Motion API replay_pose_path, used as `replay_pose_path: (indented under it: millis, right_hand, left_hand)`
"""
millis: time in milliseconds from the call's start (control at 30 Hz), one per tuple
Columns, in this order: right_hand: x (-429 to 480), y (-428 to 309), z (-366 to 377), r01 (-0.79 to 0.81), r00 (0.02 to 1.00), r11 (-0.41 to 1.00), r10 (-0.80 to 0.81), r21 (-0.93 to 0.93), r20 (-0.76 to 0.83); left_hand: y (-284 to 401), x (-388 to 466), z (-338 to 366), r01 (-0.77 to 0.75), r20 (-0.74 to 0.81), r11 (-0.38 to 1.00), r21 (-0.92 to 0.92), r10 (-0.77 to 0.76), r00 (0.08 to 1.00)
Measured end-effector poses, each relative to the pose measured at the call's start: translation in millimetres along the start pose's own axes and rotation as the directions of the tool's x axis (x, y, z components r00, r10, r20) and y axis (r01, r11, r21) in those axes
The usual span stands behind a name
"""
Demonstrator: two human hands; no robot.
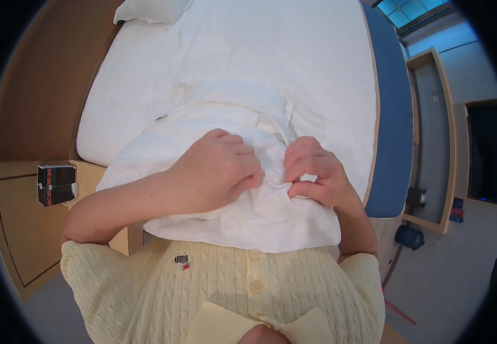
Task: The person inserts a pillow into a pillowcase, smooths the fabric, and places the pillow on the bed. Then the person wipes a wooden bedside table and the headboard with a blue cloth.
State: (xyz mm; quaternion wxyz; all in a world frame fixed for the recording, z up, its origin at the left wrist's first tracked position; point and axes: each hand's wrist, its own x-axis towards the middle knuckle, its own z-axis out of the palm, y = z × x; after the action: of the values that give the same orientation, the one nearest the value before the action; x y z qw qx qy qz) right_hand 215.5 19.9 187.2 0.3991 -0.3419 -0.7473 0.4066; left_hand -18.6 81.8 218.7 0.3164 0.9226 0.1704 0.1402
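A bunched white cloth cover (pixel 274 228), likely a pillowcase, spreads from the bed toward my chest. My left hand (pixel 227 170) grips its fabric, knuckles up and fingertips mostly hidden. Just to the right, my right hand (pixel 317 172) pinches a fold between thumb and fingers. Small creases run through the cloth between both hands. Beyond them a white pillow-like piece (pixel 235 92) lies flat on the bed, its near part covered by the cloth's curved edge. Whether it sits inside the cover I cannot tell.
The bed (pixel 317 47) has a white sheet and a blue runner (pixel 390 129) on the right. Another white pillow (pixel 154 10) rests at the upper left. A black box (pixel 57 185) stands on the wooden nightstand (pixel 29 223). A blue water jug (pixel 409 237) is on the floor.
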Motion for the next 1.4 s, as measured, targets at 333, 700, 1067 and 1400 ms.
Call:
replay_pose_path:
  millis: [333,700,1067,1400]
  right_hand:
    - [-6.2,23.4,1.5,-0.158,0.985,0.937,0.171,0.312,-0.016]
    - [1.0,11.7,-2.9,-0.063,0.997,0.997,0.061,-0.043,-0.05]
    - [26.1,-8.5,13.3,0.218,0.973,0.96,-0.199,-0.174,0.119]
    - [37.0,2.7,-3.7,-0.372,0.927,0.912,0.355,0.174,0.12]
  left_hand:
    - [-0.4,6.8,-1.6,0.117,-0.066,0.991,0.072,-0.112,0.991]
    - [-31.4,13.9,-10.5,0.298,-0.122,0.901,0.314,-0.273,0.954]
    - [-22.5,-49.8,-44.6,0.348,0.037,0.915,0.206,-0.363,0.931]
    - [-52.2,-41.2,-17.9,0.383,0.021,0.922,-0.053,-0.383,0.924]
